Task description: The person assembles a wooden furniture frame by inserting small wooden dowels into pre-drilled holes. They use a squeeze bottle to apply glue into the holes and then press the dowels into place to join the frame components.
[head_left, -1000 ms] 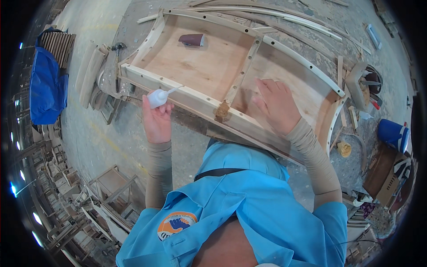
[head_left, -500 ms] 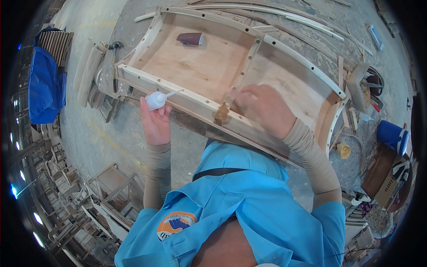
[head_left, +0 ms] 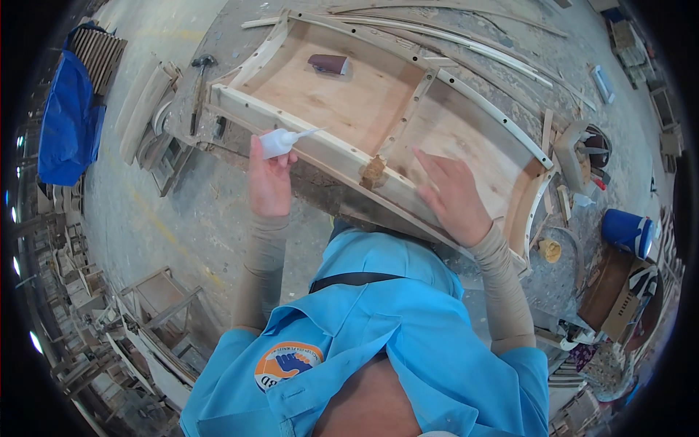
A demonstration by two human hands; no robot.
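Note:
My left hand (head_left: 271, 178) is closed around a small white squeeze bottle (head_left: 277, 143) with a thin nozzle, which points right over the near rail of a curved wooden frame (head_left: 320, 138). Fingers stretched out, my right hand (head_left: 455, 195) is over the frame's right section and holds nothing. Between the hands, a brown patch (head_left: 373, 172) that looks like sawdust sits on the near rail where the middle divider (head_left: 408, 109) meets it. A dark maroon cup (head_left: 328, 64) lies on its side on the panel in the left section.
A hammer (head_left: 199, 95) lies left of the frame, near curved wooden pieces (head_left: 145, 109). Long thin strips (head_left: 466, 44) lie beyond it. To the right are a blue bucket (head_left: 626, 233), a yellowish lump (head_left: 550, 251) and a light-coloured container (head_left: 571, 153) with tools.
My right hand has drawn back from the brown patch toward the right, and its fingers have straightened. The brown patch looks smaller. My left hand still holds the bottle as the view shifts.

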